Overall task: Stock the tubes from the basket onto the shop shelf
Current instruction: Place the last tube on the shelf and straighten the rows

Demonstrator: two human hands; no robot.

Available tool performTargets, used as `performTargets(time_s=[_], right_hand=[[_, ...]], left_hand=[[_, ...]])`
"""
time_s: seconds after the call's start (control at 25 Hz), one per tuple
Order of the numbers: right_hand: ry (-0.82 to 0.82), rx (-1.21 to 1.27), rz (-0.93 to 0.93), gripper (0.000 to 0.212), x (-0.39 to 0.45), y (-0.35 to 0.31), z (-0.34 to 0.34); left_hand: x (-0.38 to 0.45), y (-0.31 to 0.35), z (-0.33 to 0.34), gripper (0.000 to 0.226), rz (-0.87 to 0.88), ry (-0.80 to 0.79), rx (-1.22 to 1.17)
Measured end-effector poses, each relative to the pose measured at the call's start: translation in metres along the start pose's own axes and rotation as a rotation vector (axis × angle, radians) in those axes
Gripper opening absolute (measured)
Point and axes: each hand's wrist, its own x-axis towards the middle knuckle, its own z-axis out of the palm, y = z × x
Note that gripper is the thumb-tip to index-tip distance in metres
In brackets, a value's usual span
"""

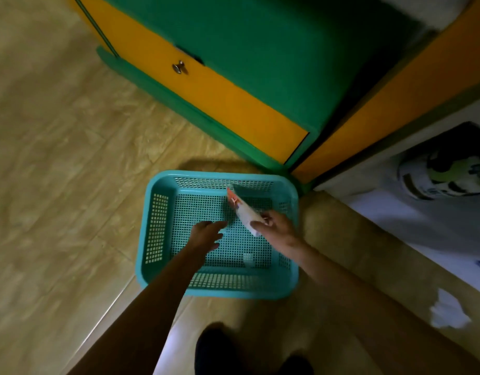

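A teal mesh basket [155, 226] stands on the floor below me. My right hand [278, 226] is shut on a white tube [245, 212] with a red and grey crimped end, held tilted over the basket's right half. My left hand [206, 235] hovers over the basket's middle with fingers spread and nothing in it. A small pale thing [248, 259] lies on the basket's bottom near the front; it is too blurred to identify.
A green and orange cabinet [219, 98] with a metal knob [179, 67] stands just behind the basket. At the right is a low white shelf [395, 212] with a printed bag [444, 174]. Tan tiled floor spreads left. My dark shoes [219, 350] are at the bottom.
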Motion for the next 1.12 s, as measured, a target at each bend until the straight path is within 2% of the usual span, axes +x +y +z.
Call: performTargets(time_s=[0.12, 0.2, 0.32, 0.44, 0.52, 0.6, 0.8, 0.96, 1.04, 1.12], right_hand=[[-0.119, 0.660, 0.304, 0.033, -0.059, -0.032, -0.003], [-0.203, 0.914, 0.379, 0.029, -0.103, -0.058, -0.013], [-0.294, 0.959, 0.313, 0.032, -0.169, -0.100, -0.035], [-0.320, 0.730, 0.189, 0.032, -0.222, -0.146, -0.058], [-0.233, 0.567, 0.153, 0.027, -0.262, -0.184, -0.085], [-0.120, 0.519, 0.147, 0.021, -0.303, -0.222, -0.119], [0.243, 0.485, -0.037, 0.007, -0.406, -0.286, -0.214], [0.589, 0.522, -0.194, 0.014, -0.508, -0.326, -0.283], [0.793, 0.439, -0.295, 0.016, -0.557, -0.339, -0.309], [0.907, 0.357, -0.341, 0.017, -0.598, -0.354, -0.330]], left_hand=[[-0.049, 0.024, 0.003, 0.020, -0.028, -0.092, -0.071], [-0.090, 0.049, 0.007, 0.021, 0.019, -0.159, -0.101], [-0.161, 0.092, 0.008, 0.018, 0.122, -0.218, -0.092], [-0.228, 0.131, 0.003, 0.025, 0.252, -0.207, -0.045], [-0.283, 0.164, -0.003, 0.033, 0.367, -0.184, -0.033], [-0.341, 0.202, -0.009, 0.039, 0.464, -0.171, -0.018], [-0.476, 0.295, -0.004, 0.029, 0.614, -0.207, 0.017], [-0.584, 0.345, 0.021, 0.023, 0.688, -0.300, 0.055], [-0.628, 0.355, 0.041, 0.028, 0.709, -0.350, 0.096], [-0.661, 0.365, 0.061, 0.030, 0.752, -0.404, 0.190]])
